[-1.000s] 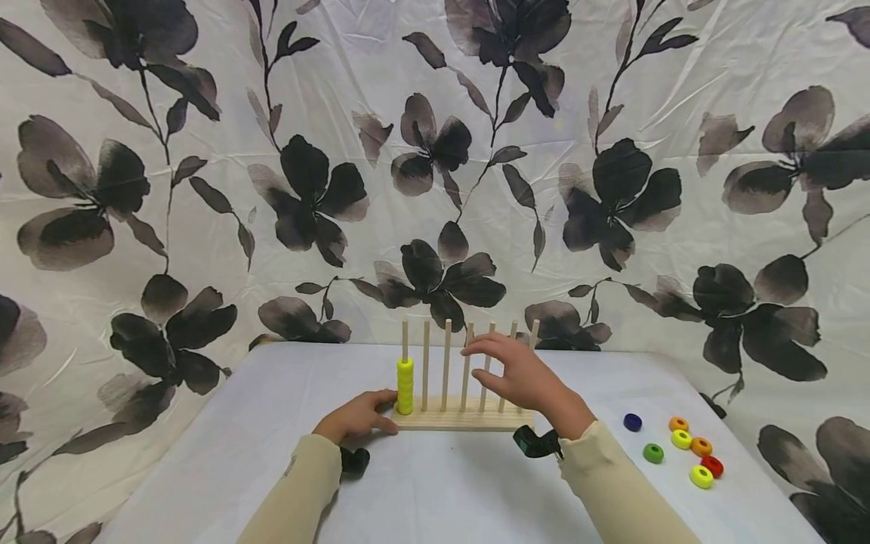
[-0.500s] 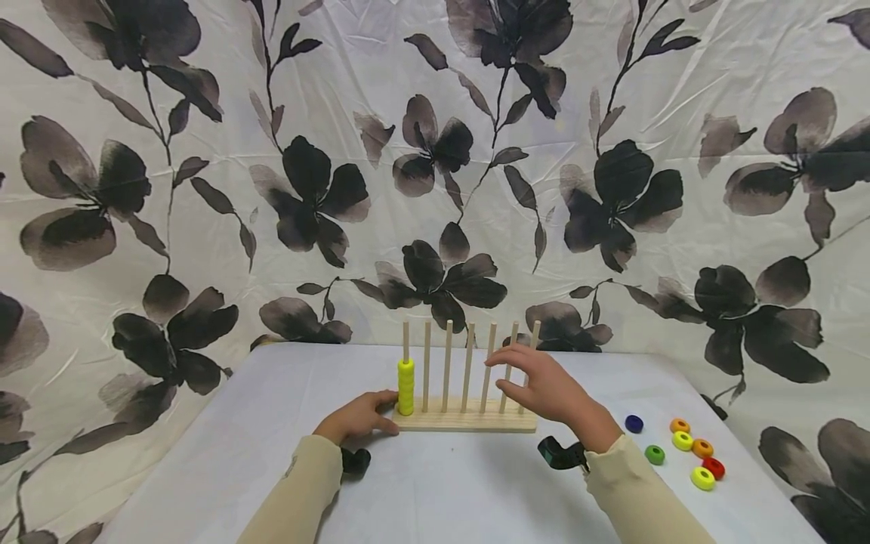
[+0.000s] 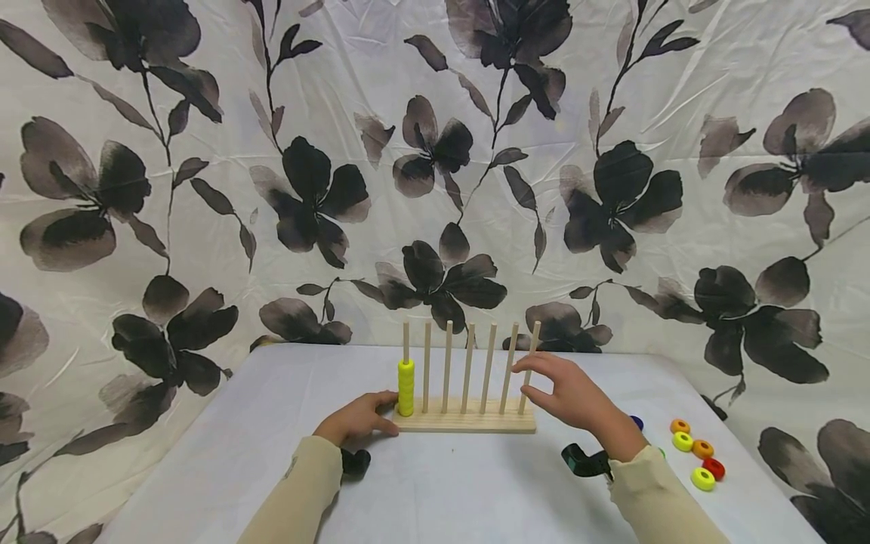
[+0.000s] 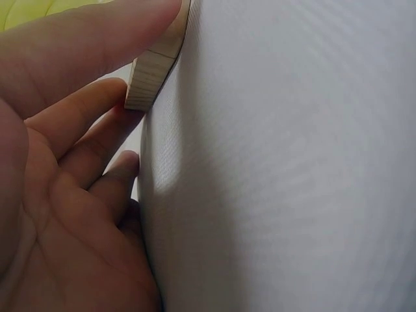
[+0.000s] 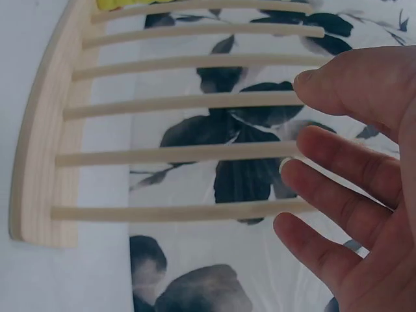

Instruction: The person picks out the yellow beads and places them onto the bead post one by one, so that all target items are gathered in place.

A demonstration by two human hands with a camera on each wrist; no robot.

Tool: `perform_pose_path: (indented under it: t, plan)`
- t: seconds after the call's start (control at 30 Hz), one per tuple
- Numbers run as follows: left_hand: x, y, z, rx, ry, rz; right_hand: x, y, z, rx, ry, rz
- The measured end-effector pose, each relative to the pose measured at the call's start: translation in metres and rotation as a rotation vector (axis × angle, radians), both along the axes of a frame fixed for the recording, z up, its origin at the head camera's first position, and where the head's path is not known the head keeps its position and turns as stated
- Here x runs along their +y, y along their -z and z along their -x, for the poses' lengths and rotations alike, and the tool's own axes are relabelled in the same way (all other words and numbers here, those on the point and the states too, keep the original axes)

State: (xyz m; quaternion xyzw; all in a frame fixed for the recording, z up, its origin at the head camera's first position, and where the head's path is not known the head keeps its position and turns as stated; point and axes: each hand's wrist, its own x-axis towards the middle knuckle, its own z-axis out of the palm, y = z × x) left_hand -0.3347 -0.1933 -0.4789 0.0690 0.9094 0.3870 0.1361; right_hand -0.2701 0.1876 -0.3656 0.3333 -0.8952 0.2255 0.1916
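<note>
A wooden peg rack (image 3: 469, 425) with several upright dowels stands on the white table. Yellow beads (image 3: 405, 389) are stacked on its leftmost dowel; the other dowels are bare. My left hand (image 3: 356, 418) holds the rack's left end, thumb along the front and fingertips against the end of the wooden base (image 4: 151, 78), as the left wrist view shows. Beside the rightmost dowels hovers my right hand (image 3: 578, 394), its fingers loosely bent and holding nothing. In the right wrist view, these fingers (image 5: 325, 195) spread near the dowel tips.
Loose beads lie at the table's right: orange (image 3: 680, 427), yellow (image 3: 703, 479) and red (image 3: 714, 468) ones. A blue bead (image 3: 637, 422) is partly hidden behind my right wrist, and a green one almost wholly by the sleeve. A floral cloth (image 3: 435, 151) hangs behind the table.
My right hand has moved rightward along the dowels, from the middle ones to the rightmost, and its arm now covers part of the loose beads. The left hand and rack have stayed put.
</note>
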Motion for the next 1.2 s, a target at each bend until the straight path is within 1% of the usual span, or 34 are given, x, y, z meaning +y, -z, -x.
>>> perform_pose_path:
  t: [0.1, 0.43, 0.77, 1.03, 1.2]
  plan:
    - [0.000, -0.001, -0.001, -0.005, 0.002, -0.003, 0.006, 0.003, 0.000, 0.007, 0.012, -0.003]
    - [0.001, -0.003, -0.003, 0.000, 0.008, 0.007, 0.024, 0.005, -0.002, -0.049, 0.055, -0.006]
    - [0.001, -0.002, -0.003, -0.003, 0.005, -0.004, 0.041, 0.008, -0.002, -0.058, 0.103, -0.010]
    - [0.001, -0.003, -0.004, -0.001, 0.007, 0.000, 0.060, 0.012, -0.004, -0.124, 0.157, -0.014]
    - [0.000, -0.003, -0.004, -0.017, 0.002, 0.001, 0.072, 0.016, -0.005, -0.149, 0.161, -0.025]
